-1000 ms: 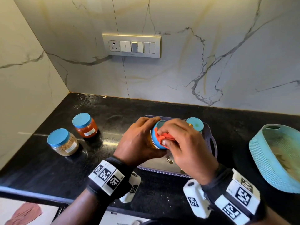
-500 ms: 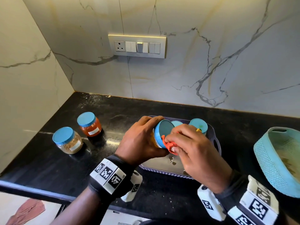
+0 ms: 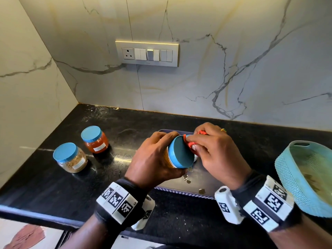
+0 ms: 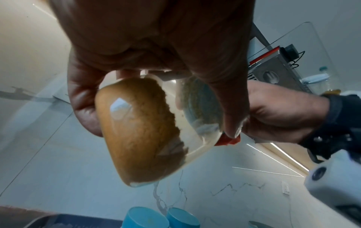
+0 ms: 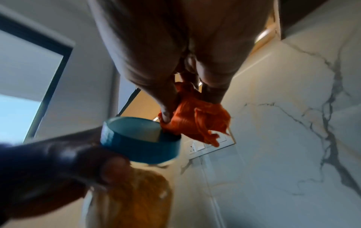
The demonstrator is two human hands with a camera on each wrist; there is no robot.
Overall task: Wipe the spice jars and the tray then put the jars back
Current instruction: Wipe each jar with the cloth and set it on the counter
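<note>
My left hand [image 3: 154,155] grips a clear spice jar [image 4: 140,131] of brown powder, tilted so its blue lid [image 3: 180,152] faces me, above the grey tray [image 3: 199,184]. My right hand [image 3: 213,151] pinches a bunched orange cloth [image 5: 195,118] against the lid's far rim [image 5: 140,145]. Two more blue lids [image 4: 162,219] of jars in the tray show below in the left wrist view; the hands hide them in the head view. On the counter to the left stand a jar of red spice [image 3: 95,140] and a jar of tan spice [image 3: 71,158], both with blue lids.
A turquoise woven basket [image 3: 305,177] sits at the right on the black counter [image 3: 53,191]. A switch panel [image 3: 147,53] is on the marble back wall. A side wall closes the left. The counter's front edge runs just below my wrists.
The jar has been tilted further so the lid faces me. My right hand with the cloth has slid from the lid's face up to its far edge.
</note>
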